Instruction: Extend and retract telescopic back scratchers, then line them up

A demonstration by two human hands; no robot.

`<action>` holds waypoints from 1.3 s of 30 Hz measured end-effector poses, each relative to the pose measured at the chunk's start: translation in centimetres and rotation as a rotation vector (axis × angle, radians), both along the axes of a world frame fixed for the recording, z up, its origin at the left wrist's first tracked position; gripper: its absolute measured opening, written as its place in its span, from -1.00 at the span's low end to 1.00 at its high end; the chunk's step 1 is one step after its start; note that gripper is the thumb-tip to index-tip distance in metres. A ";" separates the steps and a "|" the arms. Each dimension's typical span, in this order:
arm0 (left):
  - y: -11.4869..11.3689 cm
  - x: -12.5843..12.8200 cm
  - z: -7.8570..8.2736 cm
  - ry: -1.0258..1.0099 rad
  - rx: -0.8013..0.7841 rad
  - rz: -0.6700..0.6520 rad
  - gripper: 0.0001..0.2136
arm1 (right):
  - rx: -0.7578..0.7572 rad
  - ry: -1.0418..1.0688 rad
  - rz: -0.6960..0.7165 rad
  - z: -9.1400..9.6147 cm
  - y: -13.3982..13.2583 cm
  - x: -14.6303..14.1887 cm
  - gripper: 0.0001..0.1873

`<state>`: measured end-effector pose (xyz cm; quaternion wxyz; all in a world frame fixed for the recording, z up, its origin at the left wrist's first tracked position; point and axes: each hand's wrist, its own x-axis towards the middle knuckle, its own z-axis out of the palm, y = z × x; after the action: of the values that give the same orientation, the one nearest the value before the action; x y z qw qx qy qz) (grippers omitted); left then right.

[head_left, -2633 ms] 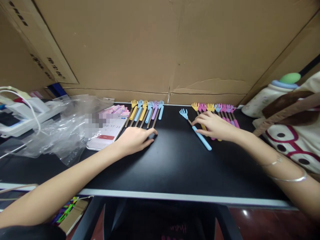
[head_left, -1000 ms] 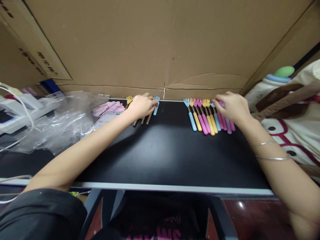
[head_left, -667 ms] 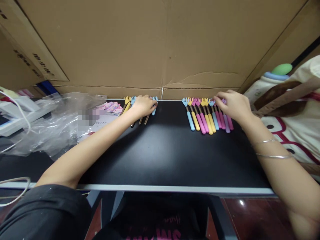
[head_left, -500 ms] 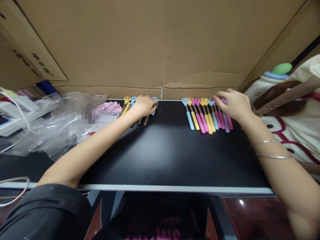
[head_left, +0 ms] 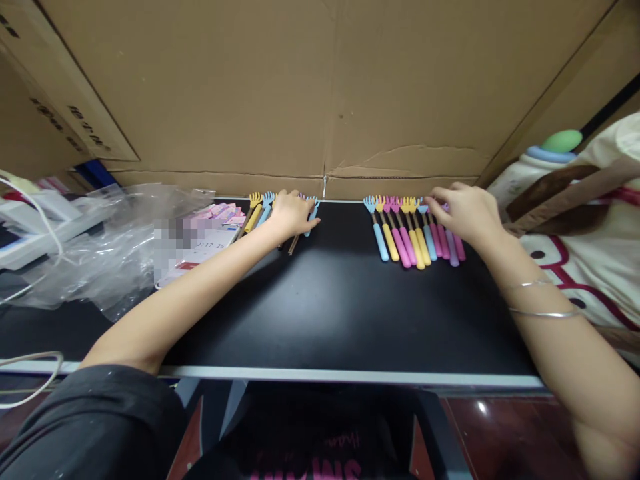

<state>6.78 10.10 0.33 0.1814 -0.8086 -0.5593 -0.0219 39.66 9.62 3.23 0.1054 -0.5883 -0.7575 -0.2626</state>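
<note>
Two rows of small hand-shaped scratchers in yellow, blue, pink and purple lie at the back of the black table [head_left: 325, 300]. My left hand [head_left: 291, 213] lies flat over the left row [head_left: 256, 212], covering most of it, with the fingers stretched toward a blue one at its right end. My right hand [head_left: 463, 213] rests on the right end of the right row [head_left: 400, 237]. Its fingers are bent, with the tips on the heads of the pink ones. Neither hand lifts anything.
A cardboard wall [head_left: 300, 100] closes off the back. A phone [head_left: 200, 245], pink packets [head_left: 225, 213] and a crumpled clear plastic bag [head_left: 115, 247] lie to the left. At the right stand a patterned cloth bag [head_left: 590, 227] and a green-capped bottle [head_left: 555, 143].
Both hands moved from the middle of the table to the heads of the rows. The loose blue scratcher now lies in line at the left end of the right row.
</note>
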 end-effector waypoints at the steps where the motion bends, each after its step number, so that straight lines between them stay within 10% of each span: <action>1: 0.0 0.0 -0.1 0.009 -0.007 -0.003 -0.65 | 0.000 -0.005 0.011 -0.1 0.1 0.0 -0.51; 23: -2.8 2.2 -1.3 -0.051 -0.001 -0.104 -0.71 | 0.124 0.118 0.058 -0.1 -0.3 -0.4 -0.61; 39: -9.7 -0.7 -1.2 -0.103 0.236 -0.502 -0.78 | 0.200 0.260 -0.029 0.6 -2.4 -3.2 -0.68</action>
<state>6.06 0.43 -0.87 0.2345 -0.8930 -0.3435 -0.1722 36.41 7.19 3.85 0.2570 -0.6149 -0.6988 -0.2598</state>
